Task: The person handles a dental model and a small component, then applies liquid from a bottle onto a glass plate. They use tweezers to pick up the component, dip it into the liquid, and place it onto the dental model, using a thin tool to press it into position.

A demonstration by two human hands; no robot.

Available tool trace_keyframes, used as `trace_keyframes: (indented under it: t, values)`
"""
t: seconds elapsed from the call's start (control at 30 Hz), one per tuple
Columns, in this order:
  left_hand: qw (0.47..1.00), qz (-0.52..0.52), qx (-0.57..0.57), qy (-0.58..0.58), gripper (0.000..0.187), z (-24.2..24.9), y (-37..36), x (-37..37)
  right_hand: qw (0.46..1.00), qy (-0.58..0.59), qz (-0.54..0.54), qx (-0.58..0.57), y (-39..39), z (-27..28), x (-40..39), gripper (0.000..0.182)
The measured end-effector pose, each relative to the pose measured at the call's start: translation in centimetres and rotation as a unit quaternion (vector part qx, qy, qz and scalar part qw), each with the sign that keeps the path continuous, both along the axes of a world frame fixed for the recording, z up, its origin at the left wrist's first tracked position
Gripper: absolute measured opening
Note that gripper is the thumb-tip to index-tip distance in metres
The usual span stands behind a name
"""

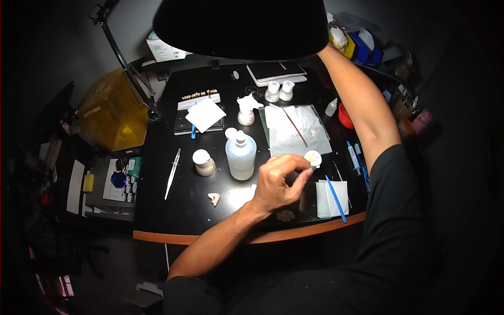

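Note:
My left hand [283, 181] is over the front right of the black desk, fingers pinched at the edge of a small white-lidded jar [313, 158]. My right arm reaches up to the far right, and its hand is hidden behind the large black lamp shade. A clear squeeze bottle [241, 159] stands left of my left hand, with a white-capped jar [203, 163] beside it. A brown-handled brush [295, 127] lies on a white sheet [281, 139] behind the small jar. Nearer the front edge, a blue stick [336, 198] rests across a glass plate and white paper.
The black lamp shade [241, 26] hangs over the back of the desk. White jars [272, 92] stand near a notebook [275, 73]. A red bowl [345, 116] and blue syringe [353, 156] are at right. Metal tweezers [172, 174] lie at left, near an orange box [113, 113].

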State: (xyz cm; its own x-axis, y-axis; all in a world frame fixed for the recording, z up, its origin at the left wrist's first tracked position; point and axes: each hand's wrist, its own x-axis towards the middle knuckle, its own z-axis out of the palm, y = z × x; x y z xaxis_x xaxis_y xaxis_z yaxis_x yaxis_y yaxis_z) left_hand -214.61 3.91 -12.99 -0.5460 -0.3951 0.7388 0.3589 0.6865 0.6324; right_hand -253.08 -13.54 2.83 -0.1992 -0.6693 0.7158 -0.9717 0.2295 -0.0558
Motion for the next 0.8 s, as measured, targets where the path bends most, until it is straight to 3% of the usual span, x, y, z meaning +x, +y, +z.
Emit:
trace_keyframes:
  t: [0.13,0.23,0.4,0.47,0.5,0.53,0.57,0.7,0.8]
  values:
    - [0.998,-0.020,0.057,0.005,0.006,0.4,0.0,-0.1,0.998,0.034,-0.039,0.022,-0.2,-0.5,1.9,0.013]
    - [0.998,-0.019,0.055,0.006,0.006,0.3,-0.1,-0.2,0.989,0.118,0.010,0.092,6.9,3.4,10.1,0.080]
    - [0.997,-0.015,0.068,-0.013,0.009,0.1,-0.1,-0.1,0.992,-0.096,0.075,0.037,16.7,5.4,14.8,0.025]
    - [0.997,-0.014,0.075,0.018,0.006,0.0,0.1,-0.5,0.974,-0.136,0.135,0.121,22.4,4.4,16.2,0.013]
    - [0.997,-0.011,0.076,0.004,0.007,0.1,0.1,-0.4,0.944,-0.204,0.248,0.079,25.6,3.1,18.4,0.008]
    - [0.997,-0.008,0.075,-0.009,0.008,0.1,0.1,-0.3,0.925,-0.198,0.317,0.069,28.7,2.3,20.8,0.006]
    - [0.997,-0.009,0.077,-0.006,0.009,0.2,0.2,-0.4,0.871,-0.339,0.342,0.103,32.2,1.3,23.9,0.005]
    - [0.997,-0.009,0.073,-0.037,0.008,0.5,0.6,-0.3,0.645,-0.387,0.650,0.108,37.1,-2.4,30.9,0.015]
    - [0.997,-0.010,0.051,-0.060,0.009,-0.1,0.5,-0.4,0.598,-0.448,0.663,-0.049,38.0,-5.4,34.4,0.017]
